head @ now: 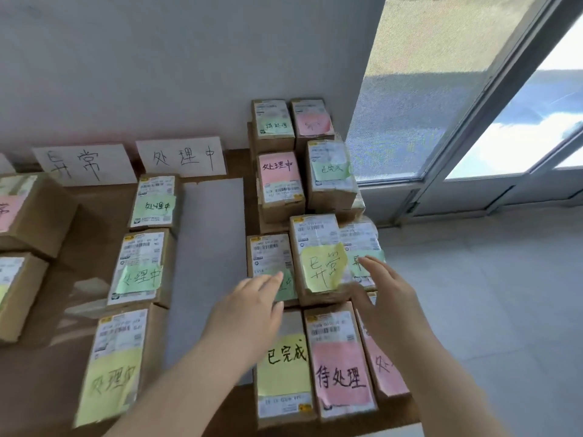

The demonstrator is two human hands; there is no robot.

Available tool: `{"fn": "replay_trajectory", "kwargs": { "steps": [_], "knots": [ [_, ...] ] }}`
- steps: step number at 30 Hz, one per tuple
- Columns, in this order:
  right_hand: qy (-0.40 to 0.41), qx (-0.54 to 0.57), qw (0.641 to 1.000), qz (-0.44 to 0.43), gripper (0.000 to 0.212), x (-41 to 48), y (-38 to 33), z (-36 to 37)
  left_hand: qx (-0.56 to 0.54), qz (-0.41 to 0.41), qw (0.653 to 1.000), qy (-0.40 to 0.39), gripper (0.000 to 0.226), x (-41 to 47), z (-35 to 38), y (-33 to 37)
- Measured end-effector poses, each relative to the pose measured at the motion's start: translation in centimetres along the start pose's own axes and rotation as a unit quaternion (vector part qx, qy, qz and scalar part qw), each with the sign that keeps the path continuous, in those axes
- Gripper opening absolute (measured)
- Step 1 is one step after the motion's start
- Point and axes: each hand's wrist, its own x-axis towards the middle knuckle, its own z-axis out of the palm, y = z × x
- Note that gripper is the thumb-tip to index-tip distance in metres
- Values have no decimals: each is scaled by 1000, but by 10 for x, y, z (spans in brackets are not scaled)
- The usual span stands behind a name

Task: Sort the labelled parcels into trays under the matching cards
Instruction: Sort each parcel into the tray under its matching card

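Note:
A cardboard parcel with a yellow note lies in the cluster of unsorted parcels at the right of the table. My left hand reaches toward it from the left with straight fingers, lying over a parcel with a green note. My right hand is spread open at the yellow-note parcel's right side, thumb near its lower corner; whether it touches I cannot tell. Two white cards lean on the wall. Three parcels lie in a column below the second card.
More parcels sit near me: one yellow-noted, one pink-noted. Others are stacked at the back. Two boxes lie at the far left. A white sheet covers the table's middle. A window is at the right.

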Motion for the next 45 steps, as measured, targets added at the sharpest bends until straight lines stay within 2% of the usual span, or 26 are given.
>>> {"fn": "replay_trajectory", "kwargs": {
  "steps": [3,8,11,14,20,22,24,26,27,32,36,41,45],
  "knots": [
    [-41,63,997,20,49,15,11,0,-28,-51,998,-22,55,14,9,23],
    [-92,152,984,13,34,25,14,13,-198,-154,967,-43,58,29,34,41],
    [-98,191,977,16,29,23,11,18,-254,-162,953,-11,48,29,42,42],
    [-100,226,969,15,34,15,8,15,-282,-174,943,18,42,21,37,45],
    [-61,295,953,-13,40,-1,5,-4,-303,-123,941,82,42,-5,-1,61],
    [-35,312,949,-29,43,-4,0,-10,-350,-116,924,96,39,-10,-15,64],
    [-6,322,946,-46,43,-4,-6,-16,-451,-126,879,92,32,-11,-24,63],
    [12,309,948,-70,41,-2,-14,-21,-568,-138,807,77,33,-11,-29,61],
    [10,299,950,-86,41,-2,-19,-23,-599,-144,784,74,35,-11,-31,61],
    [-54,246,962,-101,38,23,-33,-30,-616,-178,756,133,43,-14,-38,47],
    [40,124,989,-64,60,84,-38,-20,-640,-201,723,166,52,-16,-42,35],
    [46,66,996,24,97,140,-56,2,-661,-206,697,187,48,-21,-44,31],
    [64,33,995,70,108,157,-65,14,-665,-213,688,198,44,-27,-45,25]
  ]
}}
